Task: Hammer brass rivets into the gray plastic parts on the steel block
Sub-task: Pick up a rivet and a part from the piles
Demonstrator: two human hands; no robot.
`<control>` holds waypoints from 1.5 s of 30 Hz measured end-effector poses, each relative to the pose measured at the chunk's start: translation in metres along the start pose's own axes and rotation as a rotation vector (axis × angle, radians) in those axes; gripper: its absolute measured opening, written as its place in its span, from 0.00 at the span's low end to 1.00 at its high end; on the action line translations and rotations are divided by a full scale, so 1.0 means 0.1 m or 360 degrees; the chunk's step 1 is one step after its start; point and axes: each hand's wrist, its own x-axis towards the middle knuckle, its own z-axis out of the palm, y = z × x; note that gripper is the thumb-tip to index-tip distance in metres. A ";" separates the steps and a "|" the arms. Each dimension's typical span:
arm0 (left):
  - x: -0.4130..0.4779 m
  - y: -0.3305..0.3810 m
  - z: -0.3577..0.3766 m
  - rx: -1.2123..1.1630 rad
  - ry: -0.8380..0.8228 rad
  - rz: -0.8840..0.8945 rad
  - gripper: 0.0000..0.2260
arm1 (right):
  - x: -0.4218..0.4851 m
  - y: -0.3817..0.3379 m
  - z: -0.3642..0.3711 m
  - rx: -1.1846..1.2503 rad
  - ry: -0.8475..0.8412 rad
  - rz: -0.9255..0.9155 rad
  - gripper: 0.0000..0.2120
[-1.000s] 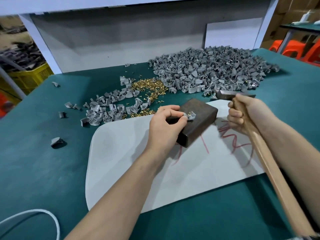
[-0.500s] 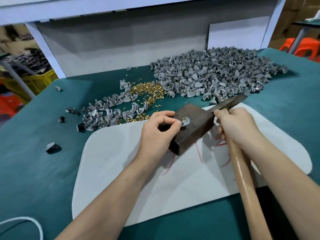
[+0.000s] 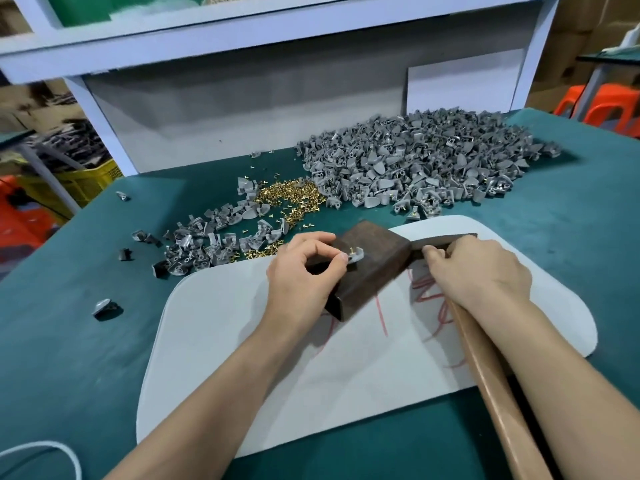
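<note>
A dark steel block (image 3: 375,268) lies on a white mat (image 3: 214,348) in the middle of the green table. My left hand (image 3: 304,275) pinches a gray plastic part (image 3: 356,256) on the block's top, with a brass rivet standing in it. Gripping a wooden-handled hammer (image 3: 485,368) just below the head is my right hand (image 3: 481,268). The hammer's head (image 3: 446,242) sits low at the block's right edge. Loose brass rivets (image 3: 291,199) lie behind the block.
A big heap of gray parts (image 3: 422,164) fills the back right of the table, and a smaller heap (image 3: 214,244) lies at the left. Stray parts (image 3: 104,306) dot the left side. A white cord (image 3: 45,452) curls at the lower left corner. A shelf frame (image 3: 104,129) rises behind.
The hammer head has dropped from up beside the block to rest low at its right edge. My left hand keeps hold of the part on the block.
</note>
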 end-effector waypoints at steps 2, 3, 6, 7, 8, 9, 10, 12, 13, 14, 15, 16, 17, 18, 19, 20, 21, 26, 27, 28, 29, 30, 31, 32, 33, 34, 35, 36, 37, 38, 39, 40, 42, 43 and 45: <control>0.15 0.16 0.08 0.0380 0.0111 0.0245 0.07 | -0.02 -0.01 0.01 -0.0008 0.0019 -0.0031 0.21; 0.29 0.28 0.15 0.0455 0.0108 0.0327 0.08 | -0.02 -0.02 0.01 -0.0017 0.0028 -0.0040 0.21; 0.88 0.56 0.36 0.0633 0.0052 0.0187 0.17 | -0.03 -0.02 0.01 -0.0037 0.0047 -0.0041 0.22; 1.09 0.57 0.36 0.0750 0.0011 0.0076 0.18 | -0.03 -0.01 0.01 -0.0028 0.0056 -0.0045 0.22; 1.27 0.51 0.32 0.0879 -0.0048 -0.0021 0.16 | -0.04 0.00 0.01 -0.0013 0.0070 -0.0054 0.21; 1.41 0.40 0.22 0.1041 -0.0153 -0.0068 0.14 | -0.04 0.02 0.02 0.0009 0.0085 -0.0064 0.21; 1.50 0.27 0.08 0.1244 -0.0311 -0.0056 0.15 | -0.04 0.03 0.03 0.0034 0.0103 -0.0080 0.20; 1.52 0.00 -0.22 0.1558 -0.0654 0.0082 0.19 | -0.03 0.03 0.05 0.0069 0.0129 -0.0099 0.19; 1.48 -0.12 -0.34 0.1596 -0.0768 0.0158 0.19 | -0.02 0.02 0.05 0.0078 0.0136 -0.0103 0.18; 1.44 -0.22 -0.43 0.1570 -0.0843 0.0212 0.18 | -0.01 0.01 0.05 0.0078 0.0144 -0.0114 0.17; 1.41 -0.30 -0.50 0.1542 -0.0886 0.0250 0.17 | 0.00 -0.01 0.06 0.0072 0.0150 -0.0129 0.18; 1.38 -0.35 -0.54 0.1534 -0.0901 0.0285 0.16 | 0.00 -0.02 0.07 0.0058 0.0154 -0.0142 0.18; 1.37 -0.39 -0.56 0.1540 -0.0893 0.0319 0.15 | 0.01 -0.04 0.08 0.0041 0.0154 -0.0152 0.19; 1.37 -0.42 -0.56 0.1529 -0.0863 0.0364 0.14 | 0.01 -0.04 0.09 0.0028 0.0155 -0.0156 0.20; 1.38 -0.43 -0.55 0.1510 -0.0829 0.0408 0.13 | 0.02 -0.04 0.09 0.0023 0.0155 -0.0155 0.20; 1.39 -0.44 -0.54 0.1494 -0.0801 0.0443 0.12 | 0.02 -0.04 0.09 0.0020 0.0156 -0.0154 0.20; 1.39 -0.44 -0.53 0.1485 -0.0779 0.0466 0.11 | 0.02 -0.03 0.09 0.0016 0.0155 -0.0153 0.20; 1.40 -0.43 -0.53 0.1415 -0.0672 0.0586 0.11 | 0.02 -0.03 0.09 0.0057 0.0130 -0.0116 0.19; 1.39 -0.42 -0.52 0.1436 -0.0674 0.0629 0.11 | 0.02 -0.03 0.09 0.0064 0.0124 -0.0111 0.19; 1.37 -0.41 -0.50 0.1464 -0.0682 0.0662 0.12 | 0.01 -0.04 0.09 0.0068 0.0120 -0.0108 0.18; 1.36 -0.41 -0.47 0.1490 -0.0689 0.0678 0.12 | 0.01 -0.04 0.09 0.0069 0.0118 -0.0108 0.18; 1.35 -0.41 -0.44 0.1515 -0.0697 0.0676 0.12 | 0.01 -0.04 0.08 0.0070 0.0118 -0.0112 0.18; 1.34 -0.41 -0.41 0.1553 -0.0707 0.0667 0.12 | 0.00 -0.04 0.08 0.0071 0.0117 -0.0115 0.18; 1.34 -0.40 -0.37 0.1610 -0.0716 0.0654 0.11 | 0.00 -0.04 0.08 0.0072 0.0116 -0.0115 0.18; 1.34 -0.39 -0.34 0.1686 -0.0721 0.0644 0.11 | -0.01 -0.03 0.08 0.0070 0.0109 -0.0113 0.19; 1.34 -0.38 -0.31 0.1779 -0.0718 0.0647 0.10 | -0.01 -0.03 0.08 0.0067 0.0100 -0.0109 0.19; 1.34 -0.36 -0.29 0.1883 -0.0701 0.0673 0.10 | -0.01 -0.03 0.07 0.0067 0.0096 -0.0109 0.19; 1.33 -0.33 -0.27 0.1984 -0.0676 0.0716 0.09 | -0.01 -0.03 0.07 0.0072 0.0094 -0.0107 0.19; 1.33 -0.31 -0.25 0.2060 -0.0651 0.0766 0.09 | -0.02 -0.03 0.06 0.0076 0.0092 -0.0104 0.19; 1.32 -0.29 -0.23 0.2096 -0.0636 0.0807 0.08 | -0.02 -0.04 0.06 0.0080 0.0088 -0.0102 0.19; 1.32 -0.28 -0.23 0.2089 -0.0633 0.0824 0.07 | -0.02 -0.04 0.05 0.0084 0.0082 -0.0098 0.19; 1.30 -0.26 -0.23 0.2031 -0.0635 0.0803 0.06 | -0.03 -0.04 0.05 0.0099 0.0078 -0.0094 0.19; 1.27 -0.21 -0.25 0.1750 -0.0573 0.0708 0.04 | -0.04 -0.04 0.04 0.0159 0.0085 -0.0087 0.19; 1.24 -0.18 -0.26 0.1538 -0.0467 0.0674 0.03 | -0.04 -0.02 0.04 0.0198 0.0091 -0.0074 0.20; 1.07 -0.06 -0.24 0.1010 -0.0159 0.0587 0.02 | -0.03 0.01 0.02 0.0282 0.0116 -0.0043 0.18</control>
